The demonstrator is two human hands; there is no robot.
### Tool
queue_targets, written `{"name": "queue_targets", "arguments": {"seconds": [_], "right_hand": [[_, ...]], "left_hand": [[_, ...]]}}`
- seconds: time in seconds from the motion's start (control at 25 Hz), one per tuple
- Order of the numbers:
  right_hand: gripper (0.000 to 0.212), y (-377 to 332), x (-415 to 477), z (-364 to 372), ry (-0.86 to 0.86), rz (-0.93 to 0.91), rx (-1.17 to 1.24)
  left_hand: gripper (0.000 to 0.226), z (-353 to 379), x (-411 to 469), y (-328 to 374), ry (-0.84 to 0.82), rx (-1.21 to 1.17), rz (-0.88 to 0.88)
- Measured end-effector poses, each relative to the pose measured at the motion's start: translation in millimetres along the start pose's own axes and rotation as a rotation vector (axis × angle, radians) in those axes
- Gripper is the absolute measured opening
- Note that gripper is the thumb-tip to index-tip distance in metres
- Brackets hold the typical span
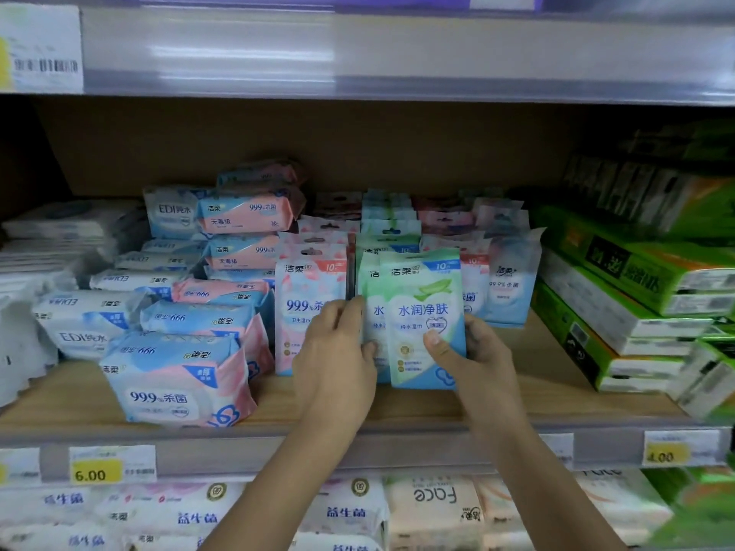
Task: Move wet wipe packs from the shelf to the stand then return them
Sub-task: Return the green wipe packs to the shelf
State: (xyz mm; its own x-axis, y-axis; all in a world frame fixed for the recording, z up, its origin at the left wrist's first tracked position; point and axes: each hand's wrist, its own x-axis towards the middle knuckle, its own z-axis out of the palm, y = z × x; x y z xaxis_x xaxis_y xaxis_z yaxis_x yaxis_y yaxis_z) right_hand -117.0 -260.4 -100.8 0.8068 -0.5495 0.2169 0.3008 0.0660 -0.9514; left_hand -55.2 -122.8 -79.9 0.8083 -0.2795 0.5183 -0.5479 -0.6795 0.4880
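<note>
Both hands are on the green wet wipe packs that stand upright near the front of the shelf (497,403), directly ahead of the person and between the two hands. The right hand (473,351) grips the front green pack (425,312) at its lower right corner, thumb pressed on the printed face and the fingers behind it. The left hand (338,344) is curled against the left edge of the second green pack (372,312), which stands just behind the front one and is mostly covered by it; whether it truly pinches that pack or only steadies it cannot be told.

The packs' long axis runs up and down, and their faces look out toward the person. The front pack leans slightly right at the top. The right hand has the firmer hold and is the nearer one to the front pack, so any pull out of the shelf would likely come toward the person along the forearms. A pink pack (310,312) stands touching the left hand's far side, and blue packs (509,288) stand just right of the right hand. The stand is not in view.
</note>
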Motion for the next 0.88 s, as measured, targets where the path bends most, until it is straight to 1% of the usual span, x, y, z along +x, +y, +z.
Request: {"name": "queue_targets", "arguments": {"seconds": [0.08,0.24,0.32,0.36,0.44,0.48,0.56,0.6,0.72,0.8,0.88], "right_hand": [[0.019,3,2,6,0.018,-0.014,-0.032],[0.025,9,9,17,0.047,-0.045,-0.072],[0.024,16,11,19,0.086,-0.090,-0.232],[0.025,19,11,20,0.119,-0.128,-0.378],[0.040,25,7,20,0.180,-0.207,-0.633],[0.045,26,6,18,0.198,-0.226,-0.702],[0.044,24,5,14,0.219,-0.249,-0.862],[0.042,20,3,13,0.194,-0.232,-0.912],[0.045,9,-8,15,0.048,-0.132,-0.821],[0.048,11,-9,21,0.054,-0.173,-0.806],[0.049,13,-4,27,0.081,-0.226,-0.870]], "left_hand": [[0.052,1,5,-4,0.029,-0.076,-0.022],[0.053,6,15,-14,0.033,-0.287,-0.059],[0.060,5,9,-14,-0.009,-0.437,-0.083],[0.061,7,3,-15,-0.017,-0.449,-0.079],[0.063,9,-7,-15,0.026,-0.274,-0.056],[0.064,11,-12,-16,0.047,-0.196,-0.055],[0.066,13,-18,-17,0.003,-0.170,-0.081],[0.068,14,-21,-17,-0.033,-0.174,-0.093],[0.072,16,-26,-20,-0.093,-0.144,-0.104],[0.071,15,-24,-17,-0.080,-0.060,-0.083],[0.069,12,-18,-12,-0.049,0.052,-0.065]]}}
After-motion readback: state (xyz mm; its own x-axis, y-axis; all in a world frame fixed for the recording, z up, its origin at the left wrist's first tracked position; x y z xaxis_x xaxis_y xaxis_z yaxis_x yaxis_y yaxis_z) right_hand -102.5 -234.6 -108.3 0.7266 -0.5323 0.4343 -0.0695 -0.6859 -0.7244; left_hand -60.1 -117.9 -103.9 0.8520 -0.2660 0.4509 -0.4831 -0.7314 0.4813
